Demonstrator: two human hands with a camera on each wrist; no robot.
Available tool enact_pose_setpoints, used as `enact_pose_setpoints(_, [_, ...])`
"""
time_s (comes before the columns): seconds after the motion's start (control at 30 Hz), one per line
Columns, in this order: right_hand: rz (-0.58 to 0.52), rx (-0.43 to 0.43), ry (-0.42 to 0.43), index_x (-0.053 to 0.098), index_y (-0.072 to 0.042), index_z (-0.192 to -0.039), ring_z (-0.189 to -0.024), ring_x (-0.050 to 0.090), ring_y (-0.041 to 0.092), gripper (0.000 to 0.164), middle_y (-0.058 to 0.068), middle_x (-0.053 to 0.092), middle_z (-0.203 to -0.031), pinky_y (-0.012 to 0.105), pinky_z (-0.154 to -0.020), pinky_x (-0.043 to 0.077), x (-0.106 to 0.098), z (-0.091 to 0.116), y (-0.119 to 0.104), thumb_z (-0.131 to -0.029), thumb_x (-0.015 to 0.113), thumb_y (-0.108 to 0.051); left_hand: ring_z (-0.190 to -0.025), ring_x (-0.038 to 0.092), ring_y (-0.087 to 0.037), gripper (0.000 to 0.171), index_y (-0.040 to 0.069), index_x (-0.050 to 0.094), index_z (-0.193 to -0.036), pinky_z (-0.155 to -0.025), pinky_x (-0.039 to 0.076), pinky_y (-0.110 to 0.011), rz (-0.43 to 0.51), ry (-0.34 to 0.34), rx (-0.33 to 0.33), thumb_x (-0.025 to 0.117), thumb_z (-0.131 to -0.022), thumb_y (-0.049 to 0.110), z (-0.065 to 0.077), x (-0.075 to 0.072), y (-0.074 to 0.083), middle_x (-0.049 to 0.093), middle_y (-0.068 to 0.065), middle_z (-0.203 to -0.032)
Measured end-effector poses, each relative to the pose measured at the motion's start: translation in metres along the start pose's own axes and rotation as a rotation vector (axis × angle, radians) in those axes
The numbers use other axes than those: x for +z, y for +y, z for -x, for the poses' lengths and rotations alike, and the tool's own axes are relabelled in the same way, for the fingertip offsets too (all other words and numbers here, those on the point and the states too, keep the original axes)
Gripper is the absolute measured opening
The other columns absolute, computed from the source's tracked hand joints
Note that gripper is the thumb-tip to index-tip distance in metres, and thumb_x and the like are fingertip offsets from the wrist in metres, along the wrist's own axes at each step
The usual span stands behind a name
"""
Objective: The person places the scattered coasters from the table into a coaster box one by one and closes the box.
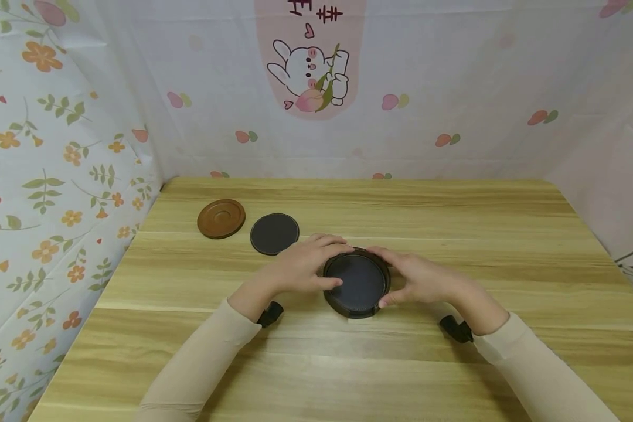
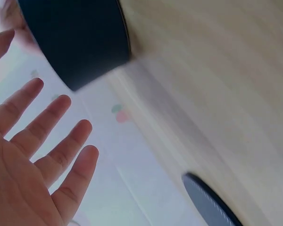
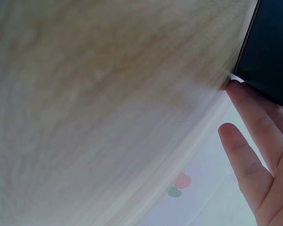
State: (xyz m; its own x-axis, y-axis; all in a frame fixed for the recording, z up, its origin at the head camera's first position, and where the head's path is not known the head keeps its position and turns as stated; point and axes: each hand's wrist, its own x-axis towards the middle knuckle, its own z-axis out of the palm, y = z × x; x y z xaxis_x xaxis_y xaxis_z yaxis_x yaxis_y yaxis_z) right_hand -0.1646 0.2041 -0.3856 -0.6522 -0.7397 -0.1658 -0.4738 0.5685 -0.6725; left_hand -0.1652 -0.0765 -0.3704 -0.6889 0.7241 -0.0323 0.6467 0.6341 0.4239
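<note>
A round black coaster holder [image 1: 351,311] stands on the table, a dark coaster [image 1: 358,282] lying inside its rim. My right hand [image 1: 427,278] grips the holder's right side, thumb at the front and fingers at the back; in the right wrist view its fingers [image 3: 257,115] reach the black wall. From the left, my left hand [image 1: 307,265] reaches over the holder, thumb over the coaster. Its fingers [image 2: 56,155] are spread and straight beside the holder's wall [image 2: 85,42] in the left wrist view. A loose black coaster [image 1: 275,234] lies flat just behind the left hand.
A brown wooden round coaster [image 1: 221,218] with a ringed centre lies left of the black one. The wood-grain table [image 1: 453,217] ends at a patterned white cloth [image 1: 427,70] at the back and a floral cloth [image 1: 58,223] on the left.
</note>
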Motion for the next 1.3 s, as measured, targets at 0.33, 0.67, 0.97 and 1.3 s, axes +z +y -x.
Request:
enact_pose_setpoints(0.33, [0.029,0.023,0.01,0.023,-0.005,-0.157,-0.136,0.051,0.034,0.106,0.015,0.049,-0.15,0.054,-0.111,0.039,0.001,0.0,-0.002,-0.078,0.082,-0.044,-0.141,0.042,-0.026,0.06,0.018,0.049,-0.147,-0.103,0.046,-0.054,-0.059,0.07,-0.125,0.068,-0.093,0.036,0.012,-0.017,-0.033,0.048,-0.003,-0.15])
enact_pose_setpoints(0.67, [0.04,0.032,0.018,0.023,-0.005,-0.157,-0.138,0.048,0.034,0.107,0.014,0.049,-0.15,0.055,-0.112,0.038,0.0,0.001,-0.004,-0.078,0.082,-0.045,-0.144,0.038,-0.034,0.061,0.016,0.046,-0.149,-0.111,0.038,-0.057,-0.068,0.108,-0.234,0.067,-0.095,0.034,0.021,-0.029,-0.058,0.045,-0.008,-0.152])
enact_pose_setpoints(0.97, [0.05,0.029,0.023,0.023,-0.005,-0.157,-0.138,0.048,0.033,0.107,0.014,0.049,-0.15,0.054,-0.112,0.038,0.001,0.001,-0.003,-0.078,0.081,-0.048,-0.141,0.041,-0.036,0.062,0.014,0.047,-0.148,-0.108,0.042,-0.056,-0.067,0.092,-0.282,0.067,-0.094,0.035,0.025,-0.03,-0.082,0.046,-0.01,-0.152])
enact_pose_setpoints(1.3, [0.039,0.026,0.013,0.022,-0.005,-0.157,-0.14,0.047,0.033,0.107,0.013,0.048,-0.151,0.053,-0.113,0.038,0.002,0.0,-0.001,-0.078,0.08,-0.047,-0.14,0.041,-0.036,0.071,0.021,0.045,-0.149,-0.102,0.043,-0.063,-0.038,0.039,-0.391,0.072,-0.088,0.046,0.031,-0.033,-0.101,0.044,-0.008,-0.154])
